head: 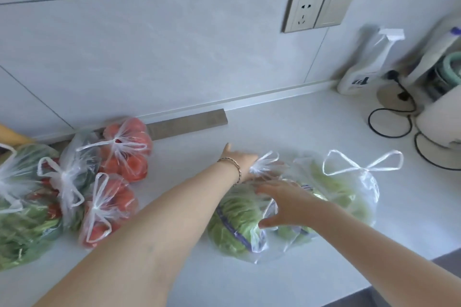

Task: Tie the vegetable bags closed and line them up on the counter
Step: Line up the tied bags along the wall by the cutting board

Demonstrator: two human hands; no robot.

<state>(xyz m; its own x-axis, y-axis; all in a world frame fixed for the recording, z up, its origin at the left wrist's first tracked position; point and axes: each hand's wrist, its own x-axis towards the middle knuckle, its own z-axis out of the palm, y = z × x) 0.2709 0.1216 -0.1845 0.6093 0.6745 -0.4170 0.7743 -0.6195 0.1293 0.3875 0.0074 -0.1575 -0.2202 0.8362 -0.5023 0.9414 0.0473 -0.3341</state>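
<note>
A clear bag of pale green cabbage [234, 227] lies on the white counter [274, 122] in the middle. My left hand [243, 161] reaches over it, and its fingers close on the bag's knotted top [264, 164]. My right hand [289, 204] rests on the same bag with its fingers spread. Touching it on the right is a second bag of green leaves [349, 194], tied with two loops. At the left lie tied bags: two of tomatoes [129, 152] [107, 207], one of mixed vegetables [77, 159] and one of leafy greens [22, 219].
A spray bottle [361, 67], a round kettle base with black cable [396, 104], a paper towel roll [439, 119] and an appliance stand at the back right. A wall socket [304, 12] is above. A grey strip [187, 122] lies along the wall. The counter's front edge [399, 274] runs at lower right.
</note>
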